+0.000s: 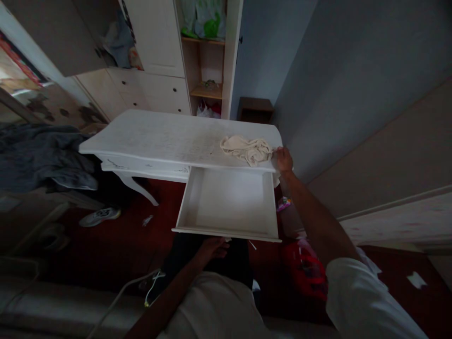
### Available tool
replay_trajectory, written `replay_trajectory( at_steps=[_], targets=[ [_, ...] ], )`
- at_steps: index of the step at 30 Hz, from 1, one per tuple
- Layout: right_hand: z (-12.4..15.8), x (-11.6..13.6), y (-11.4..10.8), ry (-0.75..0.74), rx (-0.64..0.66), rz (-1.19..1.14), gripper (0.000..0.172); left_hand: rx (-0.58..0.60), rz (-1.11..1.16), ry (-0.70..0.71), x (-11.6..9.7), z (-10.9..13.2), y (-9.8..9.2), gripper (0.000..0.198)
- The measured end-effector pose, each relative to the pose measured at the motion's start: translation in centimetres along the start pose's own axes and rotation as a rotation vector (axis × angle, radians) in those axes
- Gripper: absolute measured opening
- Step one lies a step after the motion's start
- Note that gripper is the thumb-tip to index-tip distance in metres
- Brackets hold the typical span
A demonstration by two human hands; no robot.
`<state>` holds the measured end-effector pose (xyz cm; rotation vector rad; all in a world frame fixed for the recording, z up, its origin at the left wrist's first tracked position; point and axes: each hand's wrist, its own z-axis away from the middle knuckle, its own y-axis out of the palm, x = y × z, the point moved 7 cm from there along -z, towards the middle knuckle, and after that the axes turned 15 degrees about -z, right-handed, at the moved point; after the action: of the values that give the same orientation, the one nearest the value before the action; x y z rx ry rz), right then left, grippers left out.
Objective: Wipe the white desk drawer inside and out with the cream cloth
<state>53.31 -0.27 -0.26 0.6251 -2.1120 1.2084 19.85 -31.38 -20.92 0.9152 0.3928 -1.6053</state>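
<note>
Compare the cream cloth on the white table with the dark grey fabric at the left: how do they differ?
Colour: the cream cloth is pale, while the dark grey fabric is much darker.
Size: the cream cloth is a small bundle; the dark grey fabric spreads wider.
Place: the cream cloth lies on the white table beside the right hand; the dark grey fabric is by the table's left end.
Both are crumpled.
</note>
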Motion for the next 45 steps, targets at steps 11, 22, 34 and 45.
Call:
replay_trajectory(
  at_steps=[11, 22, 34, 45],
  targets=[
    [1.5, 1.3, 1.0, -0.056, -0.052, 0.181, 0.034, 0.154, 0.181, -0.009, -0.4, -0.1, 1.5, 0.032],
    [1.8, 1.7, 0.9, -0.068, -0.032, 0.225, 0.032, 0.115, -0.001, 0.106, -3.6, 0.2, 2.7, 0.059],
    [2.3, 2.2, 0.7, -0.085, -0.044, 0.249, 0.035, 0.097, -0.008, 0.133, -7.1, -0.7, 3.4, 0.063],
    [2.7, 2.7, 0.5, -0.105, -0.06, 0.236, 0.037, 0.05, 0.026, 0.186, -11.9, -5.1, 1.9, 0.057]
  ],
)
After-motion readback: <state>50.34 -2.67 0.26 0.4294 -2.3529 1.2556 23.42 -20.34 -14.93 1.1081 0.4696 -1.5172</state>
